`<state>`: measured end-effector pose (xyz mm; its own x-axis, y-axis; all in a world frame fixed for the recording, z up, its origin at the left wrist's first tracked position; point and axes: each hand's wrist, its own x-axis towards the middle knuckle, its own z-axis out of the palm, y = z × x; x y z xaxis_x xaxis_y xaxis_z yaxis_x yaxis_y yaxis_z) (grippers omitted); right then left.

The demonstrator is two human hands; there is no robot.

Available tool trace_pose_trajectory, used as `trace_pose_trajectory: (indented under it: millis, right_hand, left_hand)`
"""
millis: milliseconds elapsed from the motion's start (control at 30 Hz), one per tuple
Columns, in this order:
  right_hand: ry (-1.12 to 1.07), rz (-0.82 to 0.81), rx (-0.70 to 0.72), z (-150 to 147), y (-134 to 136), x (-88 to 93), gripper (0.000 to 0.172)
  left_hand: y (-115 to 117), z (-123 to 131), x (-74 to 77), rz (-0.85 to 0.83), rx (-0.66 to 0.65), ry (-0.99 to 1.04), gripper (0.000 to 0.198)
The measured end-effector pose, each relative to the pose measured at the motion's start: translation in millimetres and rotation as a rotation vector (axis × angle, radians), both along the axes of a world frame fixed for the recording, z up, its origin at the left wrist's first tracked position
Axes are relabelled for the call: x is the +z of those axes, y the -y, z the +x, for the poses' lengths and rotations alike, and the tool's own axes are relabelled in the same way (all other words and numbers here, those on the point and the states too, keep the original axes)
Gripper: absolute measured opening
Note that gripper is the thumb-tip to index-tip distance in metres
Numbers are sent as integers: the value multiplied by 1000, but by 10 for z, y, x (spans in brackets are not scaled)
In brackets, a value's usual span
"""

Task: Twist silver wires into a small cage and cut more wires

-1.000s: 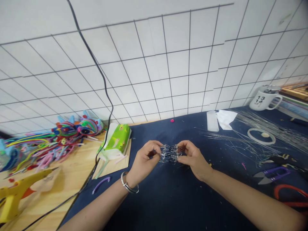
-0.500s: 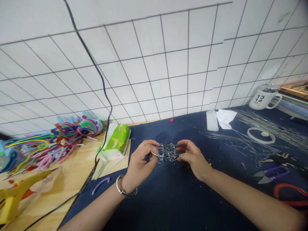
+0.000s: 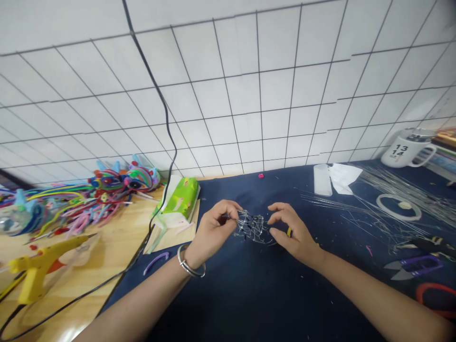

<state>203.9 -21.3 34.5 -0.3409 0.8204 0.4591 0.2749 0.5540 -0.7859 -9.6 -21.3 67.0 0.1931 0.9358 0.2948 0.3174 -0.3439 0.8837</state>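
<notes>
- Pinching the left side of the wire shape (image 3: 251, 229) with the left hand (image 3: 213, 232).
- Holding it over the dark blue desk (image 3: 249, 299).
- Holding the right hand (image 3: 296, 236) close beside it, with finger and thumb apart; cannot tell if touching.

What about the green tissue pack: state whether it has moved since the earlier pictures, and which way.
No. Against the tiled wall, the green tissue pack keeps its place; both shift together in the picture, so only the view moved.

The wire frame (image 3: 251, 229) is coloured silver, the cloth (image 3: 235, 294) navy; the white wall (image 3: 278, 88) is gridded in black.
</notes>
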Motion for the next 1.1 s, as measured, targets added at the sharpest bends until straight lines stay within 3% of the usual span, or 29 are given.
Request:
trace_pose_trajectory:
  millis: [267, 500, 767, 900, 1100]
  right_hand:
    - [-182, -306, 128, -61, 44, -48, 24]
    - [-532, -741, 215, -205, 95, -131, 36]
    - [-729, -1056, 315, -238, 127, -112, 45]
    - [-781, -1126, 343, -237, 136, -101, 48]
    - [-903, -1056, 267, -237, 159, -98, 20]
  left_hand:
    - [13, 30, -10, -11, 45, 148, 12]
    - [38, 55, -64, 14, 47, 163, 11]
    - [102, 123, -131, 49, 2, 105, 11]
    - [109, 136, -165, 59, 22, 116, 9]
    - [93, 124, -200, 73, 20, 98, 10]
